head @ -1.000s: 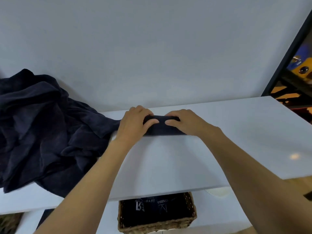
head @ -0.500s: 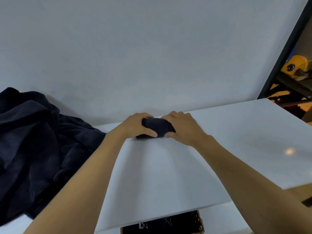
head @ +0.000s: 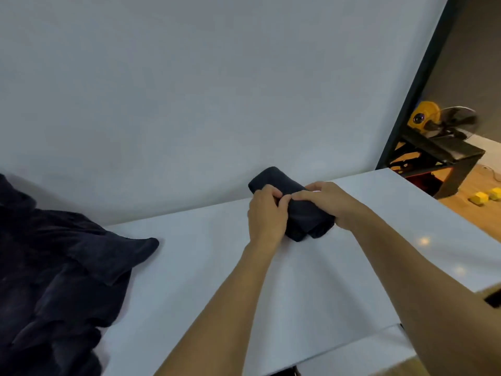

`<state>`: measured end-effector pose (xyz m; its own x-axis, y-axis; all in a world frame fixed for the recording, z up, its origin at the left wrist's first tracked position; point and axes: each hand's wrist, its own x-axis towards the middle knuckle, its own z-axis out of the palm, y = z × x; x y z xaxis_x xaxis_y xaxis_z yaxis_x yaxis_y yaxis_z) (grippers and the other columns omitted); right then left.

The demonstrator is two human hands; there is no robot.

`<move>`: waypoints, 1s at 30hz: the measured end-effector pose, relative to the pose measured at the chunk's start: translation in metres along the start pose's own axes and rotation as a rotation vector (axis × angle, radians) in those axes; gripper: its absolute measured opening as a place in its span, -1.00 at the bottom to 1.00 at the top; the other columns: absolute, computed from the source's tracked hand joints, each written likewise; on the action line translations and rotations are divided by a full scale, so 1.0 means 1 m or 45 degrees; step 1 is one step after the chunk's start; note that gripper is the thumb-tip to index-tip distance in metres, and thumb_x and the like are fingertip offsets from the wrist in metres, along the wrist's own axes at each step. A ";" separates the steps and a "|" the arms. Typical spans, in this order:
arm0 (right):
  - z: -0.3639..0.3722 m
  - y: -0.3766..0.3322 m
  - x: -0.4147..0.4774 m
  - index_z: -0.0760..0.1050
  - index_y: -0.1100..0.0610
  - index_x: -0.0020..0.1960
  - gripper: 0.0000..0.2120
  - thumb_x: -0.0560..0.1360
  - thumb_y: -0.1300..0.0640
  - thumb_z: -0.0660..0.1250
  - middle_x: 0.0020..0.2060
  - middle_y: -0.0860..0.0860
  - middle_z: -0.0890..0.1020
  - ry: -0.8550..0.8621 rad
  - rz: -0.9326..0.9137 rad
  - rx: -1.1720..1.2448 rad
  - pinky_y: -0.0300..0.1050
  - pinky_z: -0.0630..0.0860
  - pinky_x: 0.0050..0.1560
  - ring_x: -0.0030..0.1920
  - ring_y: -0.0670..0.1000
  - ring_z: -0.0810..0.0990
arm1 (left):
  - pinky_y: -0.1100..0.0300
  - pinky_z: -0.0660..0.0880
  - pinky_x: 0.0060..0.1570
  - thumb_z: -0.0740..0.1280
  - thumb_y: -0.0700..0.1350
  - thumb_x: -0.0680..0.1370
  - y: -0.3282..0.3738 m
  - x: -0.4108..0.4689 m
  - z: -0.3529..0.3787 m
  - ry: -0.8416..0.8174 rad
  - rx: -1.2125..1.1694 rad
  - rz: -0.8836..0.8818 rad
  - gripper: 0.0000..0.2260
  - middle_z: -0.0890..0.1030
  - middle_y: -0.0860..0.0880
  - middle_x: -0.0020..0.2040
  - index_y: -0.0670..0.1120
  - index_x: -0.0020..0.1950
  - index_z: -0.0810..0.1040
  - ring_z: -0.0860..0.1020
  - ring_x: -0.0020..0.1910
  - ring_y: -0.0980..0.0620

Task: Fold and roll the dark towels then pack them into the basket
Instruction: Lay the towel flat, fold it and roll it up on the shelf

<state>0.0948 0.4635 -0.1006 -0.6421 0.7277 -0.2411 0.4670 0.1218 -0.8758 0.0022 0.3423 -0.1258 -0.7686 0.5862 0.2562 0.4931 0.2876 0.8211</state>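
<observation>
Both hands grip a rolled towel at centre right of the frame.
On the smooth white worktop (head: 203,267), a loose heap of dark navy terry towels (head: 54,267) fills the lower left. Further in, the left hand (head: 267,215) and right hand (head: 329,203) curl their fingers (head: 273,194) round a short, thick roll of dark navy towel (head: 273,180), pinching its top fold. Whether it rests on the worktop or is lifted is unclear. Rolling looks done; next, it likely needs carrying, kept tight, to the basket, which is out of view.

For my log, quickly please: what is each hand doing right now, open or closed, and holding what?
Left hand: closed, grips the towel roll.
Right hand: closed, grips the same roll.
</observation>
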 end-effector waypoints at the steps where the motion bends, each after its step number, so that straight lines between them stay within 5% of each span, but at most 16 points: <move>1: -0.008 0.005 0.000 0.54 0.11 0.10 -0.64 0.39 -0.03 0.49 -0.04 0.05 0.67 0.050 0.025 0.052 -0.01 0.61 0.02 -0.03 0.06 0.66 | 0.15 0.47 0.04 0.27 -0.03 0.60 0.008 -0.002 0.017 -0.086 -0.006 0.025 -0.81 0.56 -0.03 0.08 -0.07 0.15 0.50 0.53 0.01 0.03; 6: -0.046 0.027 0.006 0.48 0.12 0.10 -0.72 0.49 -0.02 0.38 -0.05 0.05 0.61 0.367 0.079 0.066 -0.10 0.53 -0.13 -0.08 0.03 0.59 | 0.00 0.27 0.41 0.08 -0.08 0.67 0.037 -0.011 0.074 -0.502 0.064 0.150 -0.56 0.27 -0.10 0.52 -0.12 0.55 0.16 0.31 0.45 -0.10; 10: -0.060 0.036 0.021 0.53 0.15 0.14 -0.69 0.57 -0.05 0.23 0.04 0.12 0.63 0.488 0.056 -0.289 -0.05 0.50 0.05 -0.02 0.06 0.57 | -0.07 0.12 0.48 0.01 -0.07 0.69 0.052 -0.008 0.093 -0.703 0.122 0.161 -0.50 -0.01 -0.12 0.60 -0.14 0.60 -0.07 0.15 0.53 -0.17; 13: -0.066 0.037 0.027 0.49 0.16 0.28 -0.64 0.61 -0.04 0.19 0.19 0.14 0.60 0.561 -0.028 -0.477 -0.08 0.42 0.07 0.05 0.06 0.54 | -0.03 0.23 0.41 0.01 -0.10 0.70 0.068 -0.006 0.101 -0.730 0.066 0.128 -0.49 -0.11 -0.15 0.60 -0.15 0.59 -0.11 0.22 0.49 -0.22; 15: -0.074 0.038 0.029 0.41 0.11 0.39 -0.56 0.60 -0.09 0.22 0.29 0.11 0.55 0.551 -0.049 -0.500 -0.07 0.42 0.17 0.22 0.10 0.53 | -0.01 0.31 0.35 0.06 -0.12 0.69 0.078 -0.006 0.109 -0.708 -0.007 0.095 -0.47 -0.10 -0.20 0.60 -0.14 0.60 -0.10 0.31 0.44 -0.22; 18: -0.087 0.045 0.029 0.43 0.08 0.37 -0.61 0.60 -0.06 0.25 0.25 0.09 0.57 0.584 -0.073 -0.541 -0.12 0.42 0.12 0.22 0.10 0.54 | 0.01 0.33 0.37 0.11 -0.13 0.68 0.085 -0.009 0.123 -0.717 -0.096 0.092 -0.47 -0.04 -0.17 0.60 -0.12 0.59 -0.05 0.34 0.44 -0.19; 23: -0.089 0.058 0.023 0.39 0.02 0.41 -0.58 0.57 0.01 0.28 0.26 0.10 0.55 0.643 -0.149 -0.751 0.06 0.49 0.22 0.20 0.13 0.55 | 0.08 0.41 0.33 0.16 -0.19 0.64 0.081 -0.007 0.130 -0.684 -0.266 0.097 -0.48 0.35 -0.11 0.47 -0.08 0.58 0.08 0.40 0.39 -0.12; 27: -0.083 0.067 0.020 0.25 -0.02 0.48 -0.41 0.51 -0.01 0.36 0.33 0.11 0.46 0.537 -0.100 -0.907 0.20 0.47 0.25 0.26 0.19 0.50 | 0.12 0.17 0.48 0.21 -0.29 0.61 0.075 -0.009 0.132 -0.678 -0.193 0.125 -0.39 0.08 -0.04 0.60 -0.08 0.60 0.02 0.17 0.54 -0.07; 30: -0.087 0.068 0.023 0.26 0.02 0.48 -0.42 0.53 0.02 0.37 0.31 0.14 0.47 0.567 -0.129 -0.984 0.11 0.47 0.28 0.26 0.19 0.50 | 0.07 0.25 0.46 0.20 -0.25 0.62 0.079 -0.011 0.137 -0.621 -0.335 0.071 -0.43 0.19 -0.09 0.56 -0.10 0.59 0.05 0.24 0.51 -0.10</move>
<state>0.1650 0.5472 -0.1288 -0.4820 0.8637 0.1475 0.8033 0.5028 -0.3193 0.1060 0.4622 -0.1334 -0.4356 0.8958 0.0885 0.3614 0.0840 0.9286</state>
